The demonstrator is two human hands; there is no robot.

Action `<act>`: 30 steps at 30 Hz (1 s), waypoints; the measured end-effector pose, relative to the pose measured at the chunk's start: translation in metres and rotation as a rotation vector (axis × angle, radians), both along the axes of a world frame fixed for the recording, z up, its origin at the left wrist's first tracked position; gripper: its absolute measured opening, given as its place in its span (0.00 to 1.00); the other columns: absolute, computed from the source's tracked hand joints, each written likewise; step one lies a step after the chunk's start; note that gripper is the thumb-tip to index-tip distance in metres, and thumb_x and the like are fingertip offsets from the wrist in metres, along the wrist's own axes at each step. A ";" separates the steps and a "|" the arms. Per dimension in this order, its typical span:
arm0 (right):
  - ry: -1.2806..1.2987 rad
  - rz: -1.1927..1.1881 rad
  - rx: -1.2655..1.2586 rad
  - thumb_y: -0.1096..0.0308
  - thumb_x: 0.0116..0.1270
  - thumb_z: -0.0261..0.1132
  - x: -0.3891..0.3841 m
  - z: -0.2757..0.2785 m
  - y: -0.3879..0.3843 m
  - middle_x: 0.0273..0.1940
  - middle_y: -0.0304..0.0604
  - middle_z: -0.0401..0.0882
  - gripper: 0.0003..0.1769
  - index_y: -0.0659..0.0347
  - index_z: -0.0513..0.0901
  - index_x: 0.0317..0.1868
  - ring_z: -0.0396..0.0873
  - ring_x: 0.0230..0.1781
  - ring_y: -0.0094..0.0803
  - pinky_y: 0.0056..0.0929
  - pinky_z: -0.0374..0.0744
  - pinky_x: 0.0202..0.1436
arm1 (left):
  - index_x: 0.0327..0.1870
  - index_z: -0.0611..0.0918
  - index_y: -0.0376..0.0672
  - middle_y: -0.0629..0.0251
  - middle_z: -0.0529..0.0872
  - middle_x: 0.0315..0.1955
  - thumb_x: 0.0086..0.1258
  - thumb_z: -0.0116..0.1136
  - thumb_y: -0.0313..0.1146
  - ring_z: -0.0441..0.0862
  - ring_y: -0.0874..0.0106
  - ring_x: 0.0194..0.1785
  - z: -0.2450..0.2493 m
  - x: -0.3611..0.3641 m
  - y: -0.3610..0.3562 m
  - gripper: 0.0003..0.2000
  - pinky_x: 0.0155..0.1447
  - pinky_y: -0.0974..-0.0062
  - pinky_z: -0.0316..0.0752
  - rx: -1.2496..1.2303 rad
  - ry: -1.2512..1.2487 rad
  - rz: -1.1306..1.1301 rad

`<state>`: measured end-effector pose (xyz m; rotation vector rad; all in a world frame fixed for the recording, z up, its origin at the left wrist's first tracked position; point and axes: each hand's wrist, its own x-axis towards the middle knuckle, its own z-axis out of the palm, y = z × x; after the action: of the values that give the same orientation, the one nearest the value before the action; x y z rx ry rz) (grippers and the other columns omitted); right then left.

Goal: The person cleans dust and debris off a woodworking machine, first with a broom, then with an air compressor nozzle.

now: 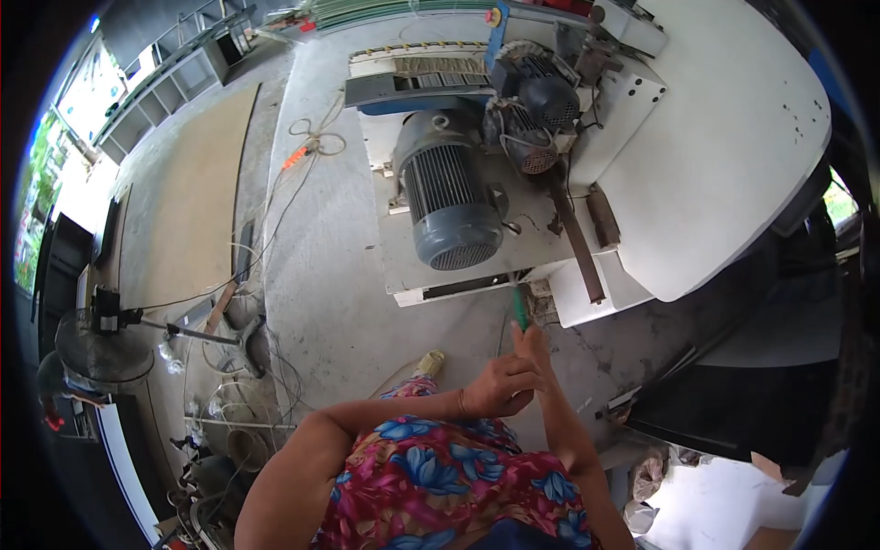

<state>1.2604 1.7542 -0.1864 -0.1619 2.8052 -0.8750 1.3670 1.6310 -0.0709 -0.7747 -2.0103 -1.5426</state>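
Note:
My right hand [530, 345] is wrapped round the green handle of a slim tool [521, 308]. Its far end reaches the front edge of a pale machine base [440, 291], and I cannot make out what kind of tip it has. Close by my right wrist, my left hand [500, 385] is closed with its fingers curled; the palm side is hidden, so what it holds, if anything, does not show. Beyond the tool, a large grey electric motor [449, 197] sits on the base. Two smaller dark motors [541, 105] stand behind it on the right.
A rusty bar [577, 240] juts toward me beside a big white machine panel [724, 137]. To the left, a cable with an orange connector [295, 158] crosses the floor. A standing fan [105, 344] and a brown board [192, 192] are farther left. Dark sheets [733, 403] lie at right.

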 end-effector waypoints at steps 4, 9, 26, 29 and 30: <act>-0.013 -0.328 -0.339 0.55 0.67 0.57 -0.004 -0.010 0.034 0.25 0.51 0.78 0.19 0.67 0.76 0.34 0.79 0.26 0.44 0.42 0.75 0.33 | 0.34 0.79 0.44 0.64 0.80 0.33 0.47 0.56 0.17 0.78 0.61 0.35 -0.002 -0.007 -0.002 0.13 0.36 0.66 0.72 0.002 -0.013 -0.021; 0.000 -0.251 -0.496 0.56 0.68 0.55 -0.012 0.033 0.019 0.22 0.44 0.76 0.18 0.66 0.76 0.35 0.76 0.23 0.32 0.34 0.74 0.31 | 0.34 0.79 0.44 0.64 0.80 0.34 0.47 0.56 0.18 0.78 0.61 0.36 -0.006 -0.019 0.002 0.13 0.36 0.67 0.72 0.029 -0.006 -0.121; 0.404 0.119 -0.492 0.58 0.68 0.56 -0.119 0.214 -0.044 0.22 0.47 0.75 0.17 0.67 0.75 0.39 0.75 0.24 0.36 0.34 0.73 0.31 | 0.32 0.81 0.42 0.61 0.82 0.32 0.46 0.55 0.15 0.80 0.62 0.36 0.012 -0.035 -0.005 0.13 0.39 0.68 0.75 0.031 0.000 -0.223; 0.481 -0.131 -0.477 0.56 0.68 0.55 -0.131 0.248 -0.018 0.21 0.44 0.75 0.19 0.67 0.76 0.34 0.76 0.22 0.34 0.34 0.72 0.29 | 0.33 0.79 0.42 0.61 0.81 0.32 0.49 0.55 0.17 0.80 0.62 0.35 0.013 -0.037 -0.008 0.11 0.38 0.68 0.74 0.027 0.020 -0.230; 0.609 -0.202 -0.411 0.56 0.68 0.55 -0.145 0.249 -0.003 0.20 0.43 0.75 0.19 0.67 0.75 0.33 0.76 0.22 0.31 0.32 0.72 0.28 | 0.33 0.79 0.42 0.61 0.81 0.32 0.49 0.54 0.17 0.80 0.62 0.35 0.013 -0.037 -0.009 0.11 0.38 0.68 0.74 0.016 0.019 -0.229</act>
<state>1.1150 1.7517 0.0625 -0.2404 3.1721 -1.6977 1.3301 1.6219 -0.0579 -1.0396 -1.9476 -1.6677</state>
